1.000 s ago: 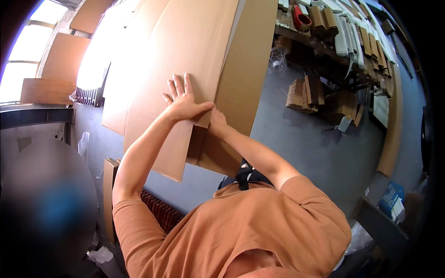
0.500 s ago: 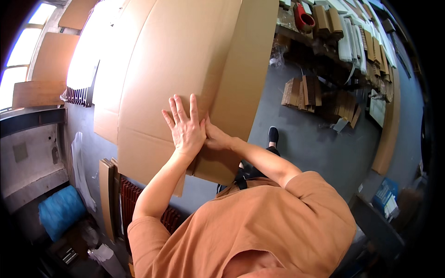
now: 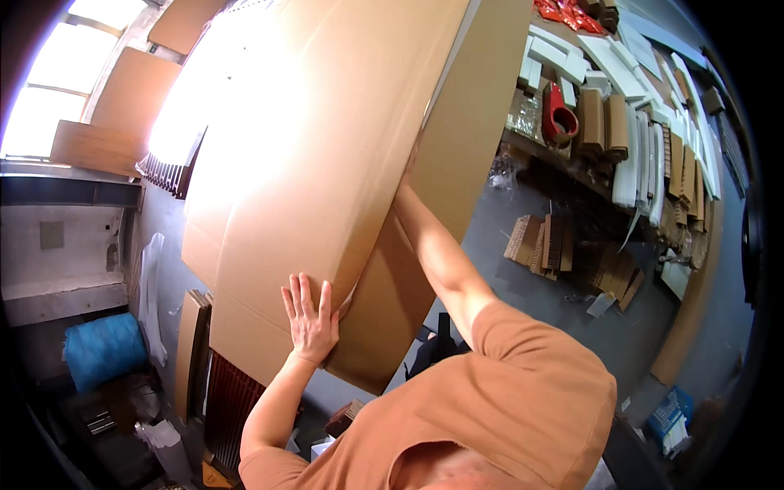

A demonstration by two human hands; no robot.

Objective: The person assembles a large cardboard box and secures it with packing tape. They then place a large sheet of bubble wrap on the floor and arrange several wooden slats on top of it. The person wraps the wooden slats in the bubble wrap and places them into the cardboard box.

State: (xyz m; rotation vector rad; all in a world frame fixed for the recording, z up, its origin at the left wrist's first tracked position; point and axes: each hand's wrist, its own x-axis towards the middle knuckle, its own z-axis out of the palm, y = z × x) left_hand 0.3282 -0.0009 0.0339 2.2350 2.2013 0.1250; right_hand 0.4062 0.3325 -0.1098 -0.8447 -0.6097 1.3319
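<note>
A large brown cardboard sheet or carton (image 3: 327, 163) lies before me, with a folded side panel (image 3: 461, 139) running along its right side. My left hand (image 3: 313, 322) rests flat on the near end of the cardboard, fingers apart, beside the fold. Farther up that fold, my right arm reaches out to the edge between the top face and the side panel. Only part of my right hand (image 3: 410, 167) shows there; its fingers are hidden at the cardboard edge. A narrow gap shows along the fold beyond it.
On the right, a workbench holds a red tape dispenser (image 3: 559, 118), white foam strips (image 3: 625, 163) and cardboard pieces. Below it, stacked cardboard strips (image 3: 539, 245) lie on the grey floor. At the left are a blue roll (image 3: 104, 351) and upright boards (image 3: 192, 351). Bright windows stand behind.
My right hand has slid away from the left hand, up along the fold. My left hand stays flat on the near end. The view has shifted, and a gap now shows along the fold.
</note>
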